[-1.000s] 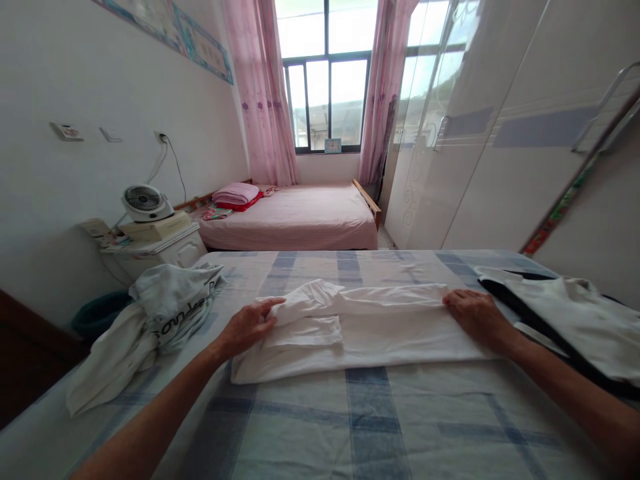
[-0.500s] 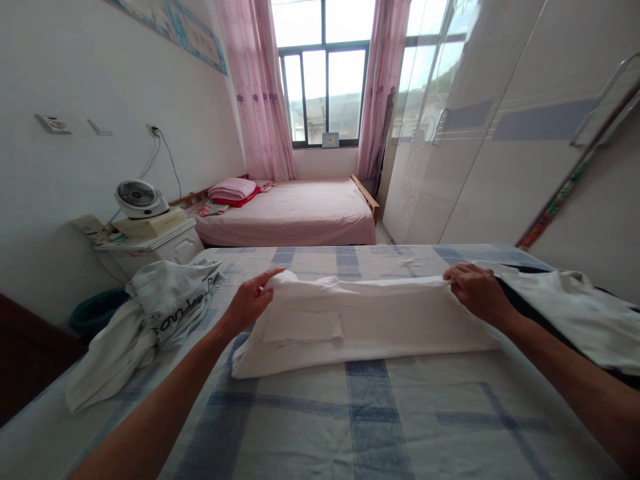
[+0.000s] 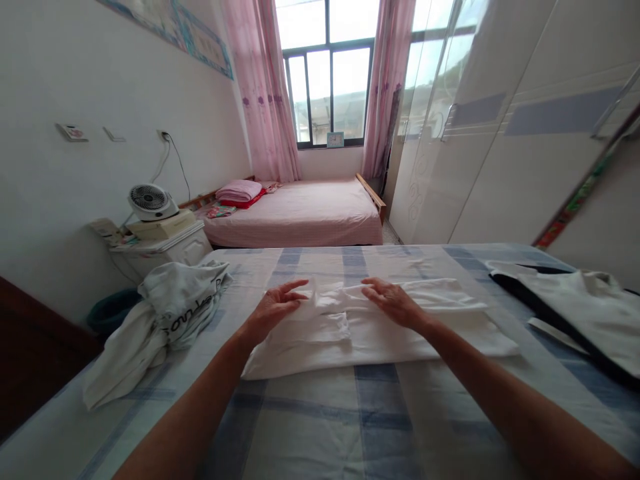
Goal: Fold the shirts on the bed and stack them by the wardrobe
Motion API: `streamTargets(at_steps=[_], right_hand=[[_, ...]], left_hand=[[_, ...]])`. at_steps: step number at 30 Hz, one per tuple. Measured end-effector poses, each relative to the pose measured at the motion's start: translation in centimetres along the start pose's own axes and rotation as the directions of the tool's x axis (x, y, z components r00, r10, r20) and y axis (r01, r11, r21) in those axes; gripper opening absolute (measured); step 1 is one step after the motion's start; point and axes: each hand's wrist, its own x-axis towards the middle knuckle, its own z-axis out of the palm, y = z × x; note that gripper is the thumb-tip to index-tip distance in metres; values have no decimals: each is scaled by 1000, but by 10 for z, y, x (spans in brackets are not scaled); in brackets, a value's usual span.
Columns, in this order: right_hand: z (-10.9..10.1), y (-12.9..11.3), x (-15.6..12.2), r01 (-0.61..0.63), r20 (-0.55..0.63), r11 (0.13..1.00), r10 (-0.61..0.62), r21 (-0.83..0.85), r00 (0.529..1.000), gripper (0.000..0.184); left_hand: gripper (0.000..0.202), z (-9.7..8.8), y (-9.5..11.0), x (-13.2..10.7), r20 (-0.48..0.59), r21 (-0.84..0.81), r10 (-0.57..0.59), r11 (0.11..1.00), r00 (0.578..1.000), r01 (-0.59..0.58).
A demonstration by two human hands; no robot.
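A white garment (image 3: 425, 340), folded into a long strip, lies across the checked sheet in front of me. A small flap like a pocket or sleeve (image 3: 320, 328) shows on its left half. My left hand (image 3: 280, 308) is over the far left part, its thumb and fingers apart beside the thin bunched cloth. My right hand (image 3: 393, 303) reaches in over the middle of the far edge, fingers stretched out and loosely spread against the cloth. Rumpled cloth lies between the two hands.
A crumpled white garment with black lettering (image 3: 187, 307) lies at the left. White and black clothes (image 3: 585, 310) lie at the right. Beyond this bed (image 3: 320, 427) are a pink bed (image 3: 310, 213), a nightstand (image 3: 187, 243) with a fan (image 3: 153, 202), and a wardrobe (image 3: 480, 167).
Both hands have let go of the garment's far corners. My right hand has moved left to the middle, and my left hand slightly right. The far edge is now lower and more rumpled.
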Motion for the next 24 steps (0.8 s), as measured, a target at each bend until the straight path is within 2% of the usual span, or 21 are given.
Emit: streamTargets(at_steps=[2,4,6,8,10,12,14,16,18,20,22,24], right_hand=[[19,-7,8,-7,20,996,5,89,1000,30],[35,-11,14,-56,28,979,51,197,998,41],[46,-14,18,-97,31,954,92,283,995,56],[52,-16,20,-105,25,935,103,339,994,62],[52,-18,19,-96,37,902,89,422,995,61],[49,-21,16,-99,91,819,58,565,994,61],[42,-23,12,-124,147,698,27,705,989,61],[37,-25,8,-149,167,614,29,775,986,60],[35,-27,5,-161,154,607,63,779,986,57],[37,-27,4,-165,128,639,104,752,986,54],[42,-26,5,-162,95,672,135,723,986,52],[47,-25,6,-156,67,697,153,700,986,50]], left_hand=[[63,-3,-3,-3,43,-33,46,998,998,-44],[59,-8,-4,-6,69,-70,68,996,995,-63],[61,-12,-4,-7,107,-114,69,992,992,-57],[64,-15,-2,-7,169,-98,69,994,983,-53],[68,-16,-2,-6,211,20,62,998,975,-67],[70,-14,-3,-5,187,198,60,975,980,-98],[71,-10,-4,-5,159,368,88,919,983,-142],[70,-6,-4,-6,227,491,132,840,965,-231],[71,-1,0,-10,346,555,161,759,924,-340],[73,4,5,-14,424,589,157,700,892,-403],[71,10,10,-18,426,631,151,657,892,-413],[56,15,11,-18,362,681,170,623,916,-385]])
